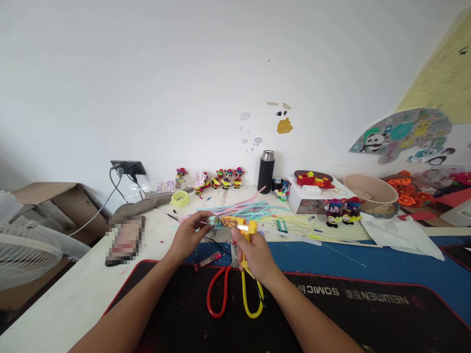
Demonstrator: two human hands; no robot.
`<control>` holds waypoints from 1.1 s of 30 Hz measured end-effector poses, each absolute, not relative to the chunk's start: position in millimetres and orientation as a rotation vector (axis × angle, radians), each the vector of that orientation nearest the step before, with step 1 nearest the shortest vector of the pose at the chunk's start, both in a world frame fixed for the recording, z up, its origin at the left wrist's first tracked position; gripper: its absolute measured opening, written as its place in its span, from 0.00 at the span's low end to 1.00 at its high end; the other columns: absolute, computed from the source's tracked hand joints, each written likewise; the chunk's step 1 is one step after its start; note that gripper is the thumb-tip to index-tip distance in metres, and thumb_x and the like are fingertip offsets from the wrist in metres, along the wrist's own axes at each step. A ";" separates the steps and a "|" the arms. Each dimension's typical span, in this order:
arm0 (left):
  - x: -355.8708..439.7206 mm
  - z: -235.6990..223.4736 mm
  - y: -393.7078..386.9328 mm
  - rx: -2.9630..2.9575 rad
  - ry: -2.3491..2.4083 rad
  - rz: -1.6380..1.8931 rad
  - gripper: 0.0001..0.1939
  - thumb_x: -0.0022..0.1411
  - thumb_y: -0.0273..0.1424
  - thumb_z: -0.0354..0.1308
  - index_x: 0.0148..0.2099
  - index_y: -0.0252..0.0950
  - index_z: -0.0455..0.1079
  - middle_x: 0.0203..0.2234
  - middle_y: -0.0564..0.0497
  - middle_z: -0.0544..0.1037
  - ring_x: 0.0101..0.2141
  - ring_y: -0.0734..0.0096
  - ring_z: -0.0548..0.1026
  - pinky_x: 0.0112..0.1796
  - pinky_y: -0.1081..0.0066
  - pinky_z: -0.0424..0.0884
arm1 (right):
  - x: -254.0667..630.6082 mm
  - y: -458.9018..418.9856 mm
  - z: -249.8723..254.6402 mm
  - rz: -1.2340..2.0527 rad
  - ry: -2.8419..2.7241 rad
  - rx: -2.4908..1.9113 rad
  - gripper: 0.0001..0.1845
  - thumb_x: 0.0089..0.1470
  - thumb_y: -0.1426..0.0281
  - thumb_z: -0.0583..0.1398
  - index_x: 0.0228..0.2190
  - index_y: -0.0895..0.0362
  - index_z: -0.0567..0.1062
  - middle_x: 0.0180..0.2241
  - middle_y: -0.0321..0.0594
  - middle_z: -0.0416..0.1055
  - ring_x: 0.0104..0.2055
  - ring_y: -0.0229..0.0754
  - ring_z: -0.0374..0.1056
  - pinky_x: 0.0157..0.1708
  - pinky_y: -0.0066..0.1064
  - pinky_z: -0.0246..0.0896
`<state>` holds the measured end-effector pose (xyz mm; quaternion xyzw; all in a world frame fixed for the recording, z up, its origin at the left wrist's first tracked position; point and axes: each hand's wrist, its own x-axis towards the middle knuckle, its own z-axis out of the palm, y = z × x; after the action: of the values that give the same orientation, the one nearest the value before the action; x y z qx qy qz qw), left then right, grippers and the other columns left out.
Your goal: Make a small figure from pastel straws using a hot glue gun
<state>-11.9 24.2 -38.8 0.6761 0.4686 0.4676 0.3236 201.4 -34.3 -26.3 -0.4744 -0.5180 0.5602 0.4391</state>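
My right hand [257,255] is wrapped round the grip of a yellow hot glue gun [250,227], whose nozzle end is speckled brown and points left. My left hand [189,235] pinches a small pale blue piece [211,220] close to the nozzle. Its exact shape is too small to make out, and I cannot tell whether the nozzle touches it. Below both hands, a pair of scissors [218,296] with one red and one yellow handle loop lies on the black mat [312,323]. A small pink-and-dark tube [207,261] lies left of the scissors.
Behind my hands spread pastel pipe cleaners [250,210]. Several small dolls [228,179] stand along the wall, near a black flask [266,171] and a white box [305,198]. A yellow tape roll [179,198] is left. A fan [29,250] stands beyond the left edge.
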 end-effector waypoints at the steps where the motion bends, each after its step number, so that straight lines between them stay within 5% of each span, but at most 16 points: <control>1: -11.8 -38.6 23.9 1.777 1.232 1.223 0.16 0.59 0.39 0.66 0.47 0.40 0.77 0.41 0.49 0.82 0.36 0.64 0.79 0.38 0.67 0.76 | 201.5 -34.4 -26.3 1.390 -1.287 -1.179 0.35 0.52 0.34 0.58 0.24 0.54 0.69 0.10 0.30 0.61 0.11 0.37 0.58 0.14 0.28 0.51; 33: -13.5 -36.9 22.8 1.810 1.253 1.243 0.15 0.59 0.38 0.66 0.48 0.41 0.76 0.40 0.50 0.82 0.35 0.65 0.80 0.37 0.68 0.76 | 201.8 -34.8 -26.3 1.382 -1.260 -1.211 0.34 0.52 0.35 0.59 0.23 0.54 0.68 0.10 0.30 0.61 0.10 0.36 0.59 0.12 0.27 0.51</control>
<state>-13.5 22.8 -36.9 0.6824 0.4725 0.4689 0.3020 201.8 -34.8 -26.3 -0.4877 -0.5074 0.5567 0.4413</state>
